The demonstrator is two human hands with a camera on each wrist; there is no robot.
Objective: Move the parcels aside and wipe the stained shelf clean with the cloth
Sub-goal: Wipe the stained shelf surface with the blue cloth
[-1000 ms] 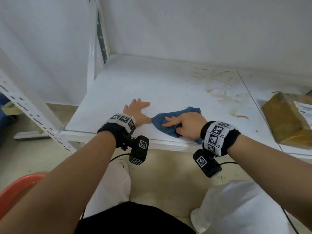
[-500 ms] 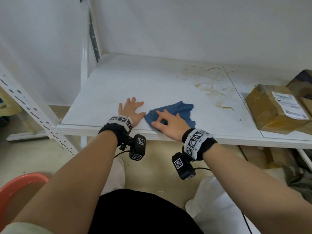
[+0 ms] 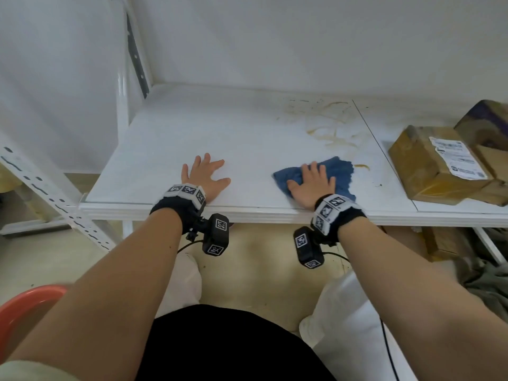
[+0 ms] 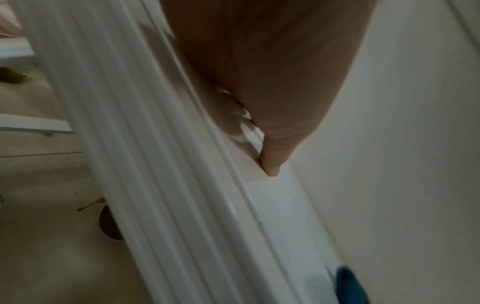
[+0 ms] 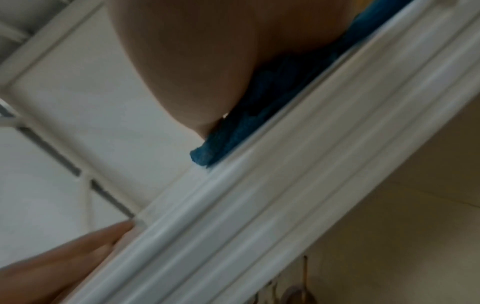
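My right hand lies flat with straight fingers on the blue cloth, pressing it against the white shelf near the front edge. Brown stains streak the shelf beyond the cloth, toward the back right. My left hand rests flat on the bare shelf, fingers spread, well left of the cloth. Brown parcels stand at the right end. The right wrist view shows my palm over the cloth at the shelf's lip. The left wrist view shows my left hand touching the shelf, the cloth far off.
A white perforated upright slants at the left and a vertical post stands at the shelf's back left corner. An orange basin sits on the floor at lower left. More boxes lie under the shelf at right.
My right hand has slid the cloth rightward along the front of the shelf, away from my left hand and closer to the stains. The left hand has stayed flat in place.
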